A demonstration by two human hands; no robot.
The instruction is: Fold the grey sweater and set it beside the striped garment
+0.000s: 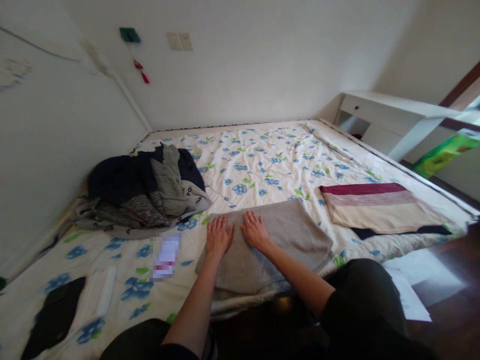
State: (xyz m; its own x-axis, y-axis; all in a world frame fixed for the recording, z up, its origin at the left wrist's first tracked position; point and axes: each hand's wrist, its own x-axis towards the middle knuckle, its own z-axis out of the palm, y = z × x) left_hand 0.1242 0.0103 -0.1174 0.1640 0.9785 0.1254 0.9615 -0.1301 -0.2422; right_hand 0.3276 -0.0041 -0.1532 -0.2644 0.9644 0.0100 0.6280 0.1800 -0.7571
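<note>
on the gray ribbed garment (290, 234), both hands (218, 237) lie palm-down.

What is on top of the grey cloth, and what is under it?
The left hand and right hand lie on the grey cloth. The floral sheet shows around its edges; what lies underneath cannot be seen.

Ribbed, matt knit cloth is noted in the grey garment (249, 267) — creased, matt cloth in the bedsheet (258, 162), smooth finish on the cabinet (386, 114).
</note>
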